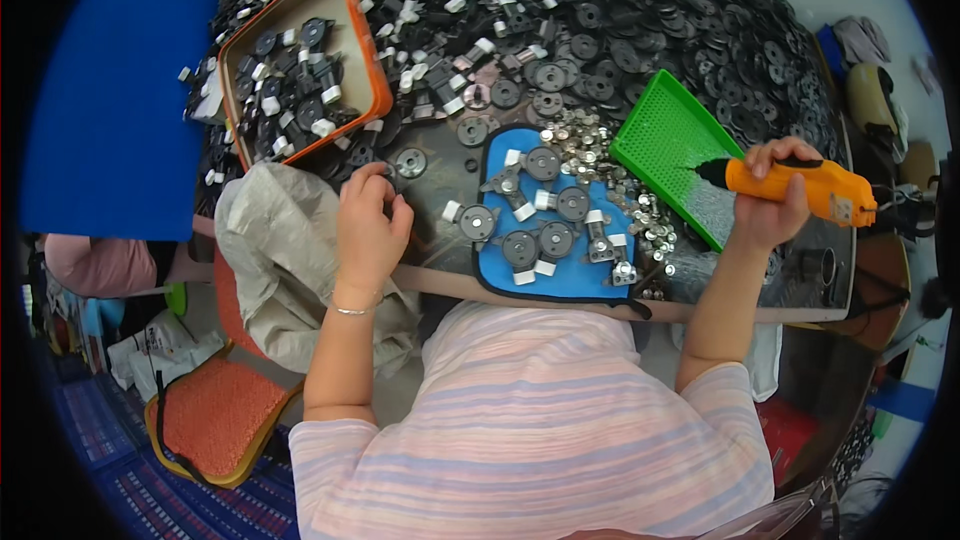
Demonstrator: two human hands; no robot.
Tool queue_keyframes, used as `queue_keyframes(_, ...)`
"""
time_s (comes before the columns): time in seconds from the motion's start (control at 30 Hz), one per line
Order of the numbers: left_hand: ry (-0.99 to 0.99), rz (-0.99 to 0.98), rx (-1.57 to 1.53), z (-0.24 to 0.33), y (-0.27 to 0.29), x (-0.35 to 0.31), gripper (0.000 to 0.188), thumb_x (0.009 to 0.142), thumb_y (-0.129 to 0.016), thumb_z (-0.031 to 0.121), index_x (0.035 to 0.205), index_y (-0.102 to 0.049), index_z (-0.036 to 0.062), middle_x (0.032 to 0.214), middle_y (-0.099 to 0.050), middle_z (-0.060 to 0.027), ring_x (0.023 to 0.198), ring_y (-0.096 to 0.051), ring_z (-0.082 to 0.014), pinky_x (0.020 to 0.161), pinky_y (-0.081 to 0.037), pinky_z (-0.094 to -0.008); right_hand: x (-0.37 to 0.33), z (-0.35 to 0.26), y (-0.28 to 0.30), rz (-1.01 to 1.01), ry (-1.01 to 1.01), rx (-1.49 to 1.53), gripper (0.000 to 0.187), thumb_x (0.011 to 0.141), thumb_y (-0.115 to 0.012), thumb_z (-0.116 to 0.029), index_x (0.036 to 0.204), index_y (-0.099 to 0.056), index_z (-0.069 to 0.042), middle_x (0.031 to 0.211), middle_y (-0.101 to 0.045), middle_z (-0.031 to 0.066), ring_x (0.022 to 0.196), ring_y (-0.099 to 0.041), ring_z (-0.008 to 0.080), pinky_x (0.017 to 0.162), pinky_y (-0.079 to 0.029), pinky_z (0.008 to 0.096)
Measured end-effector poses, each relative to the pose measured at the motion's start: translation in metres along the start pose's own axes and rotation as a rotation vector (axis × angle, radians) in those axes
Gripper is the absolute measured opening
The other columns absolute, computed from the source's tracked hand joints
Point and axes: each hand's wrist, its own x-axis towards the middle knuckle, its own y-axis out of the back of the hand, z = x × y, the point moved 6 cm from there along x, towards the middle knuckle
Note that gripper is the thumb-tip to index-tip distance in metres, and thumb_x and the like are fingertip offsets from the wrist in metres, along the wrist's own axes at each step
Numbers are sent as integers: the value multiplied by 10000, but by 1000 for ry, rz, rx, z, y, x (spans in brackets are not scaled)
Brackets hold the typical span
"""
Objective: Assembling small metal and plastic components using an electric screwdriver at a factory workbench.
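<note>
My right hand point(775, 198) is closed around an orange electric screwdriver point(808, 186). Its dark tip points left over a green perforated tray point(675, 155), which holds many small silver screws point(712, 208). At the left, my left hand point(372, 225) rests by the edge of the parts pile, fingers bent and thumb apart. Just beyond its fingertips lies a round grey disc point(410, 162) among black parts; I make out nothing held. Between my hands, a blue mat point(503, 265) with black edging carries several black wheel assemblies point(519, 249) with white ends.
A large heap of black plastic discs and brackets point(600, 25) covers the table's far side. An orange-rimmed box point(376, 90) of similar parts stands at the left. Small silver metal pieces point(578, 145) lie beside the mat. A pale cloth point(275, 240) hangs over the front edge.
</note>
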Motion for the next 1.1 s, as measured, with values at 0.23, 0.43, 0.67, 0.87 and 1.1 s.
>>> queue_keyframes(0.23,137,-118,-391,20,-22,12,117,720,-610,0,728,-494,-2,1116,-613,-199,949,-621,-322,777,-479,-330,11,32,32,199,48,-111,207,819,-597,22,1005,-510,-3,881,-585,131,652,-569,178,617,-491,303)
queue_keyframes(0.43,338,-208,-555,26,-32,10,136,785,-628,13,909,-578,-16,1074,-625,-135,904,-609,-189,745,-486,-277,9,38,35,252,17,-147,220,797,-596,38,994,-511,-8,847,-588,119,630,-574,161,605,-502,293)
queue_keyframes(0.67,137,-237,-562,30,-38,8,299,806,-652,23,1103,-626,21,1088,-610,-87,845,-581,-111,663,-482,-211,12,39,35,241,28,-199,233,789,-614,34,995,-513,-3,843,-592,115,616,-571,149,608,-504,285)
queue_keyframes(0.87,192,-315,-645,33,-43,5,310,801,-652,13,1108,-637,51,1162,-564,-71,903,-572,-100,667,-479,-189,13,37,34,244,52,-219,223,794,-607,33,993,-513,-3,837,-594,116,604,-567,147,590,-498,292)
queue_keyframes(1.1,217,-433,-650,52,-39,5,439,755,-638,-55,1172,-594,75,1209,-518,-60,1025,-561,-141,737,-514,-227,14,42,34,231,-2,-208,195,799,-595,37,969,-509,-8,768,-570,95,611,-566,154,578,-487,288)
